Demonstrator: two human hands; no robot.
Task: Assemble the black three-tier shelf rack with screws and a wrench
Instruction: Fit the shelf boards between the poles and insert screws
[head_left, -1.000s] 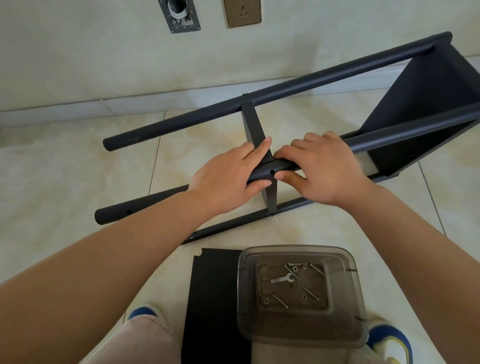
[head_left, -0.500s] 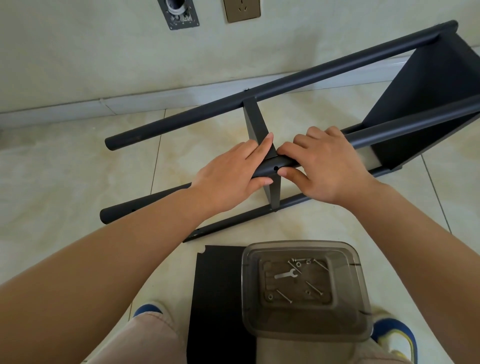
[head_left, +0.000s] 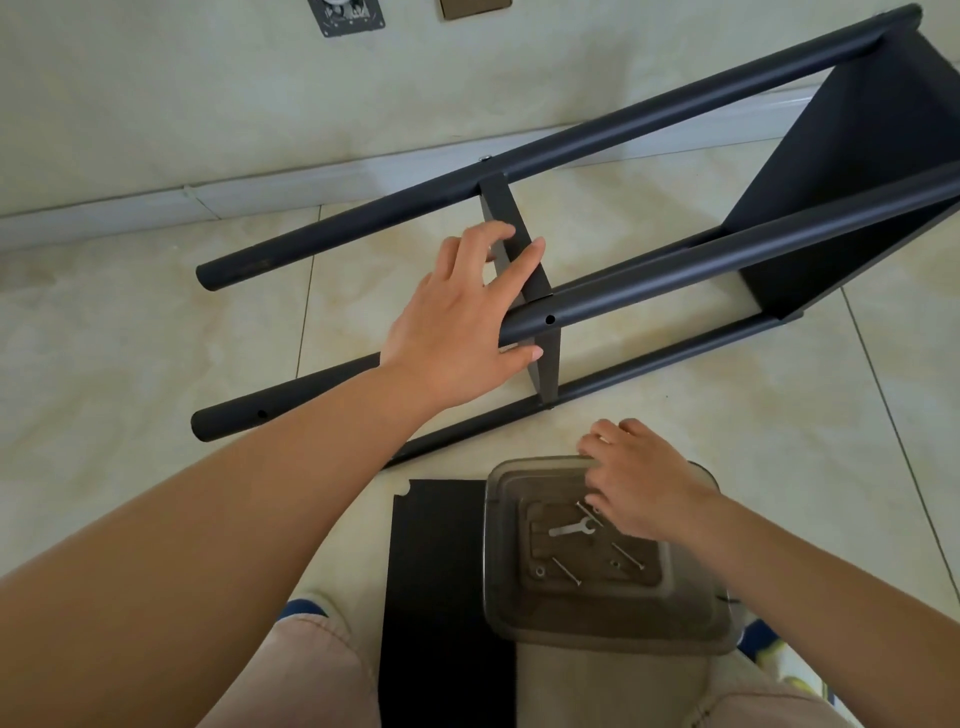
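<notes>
Black metal three-tier shelf rack (head_left: 597, 291) lies on its side on the beige tiled floor (head_left: 130, 332), by the wall's baseboard.

Its far end runs out of frame. The left hand (head_left: 462, 332) wraps its near tube; the right hand (head_left: 639, 483), fingers bent into the clear plastic tub (head_left: 597, 623) over long screws (head_left: 566, 570) and a small wrench (head_left: 571, 529); its grip is hidden.
</notes>
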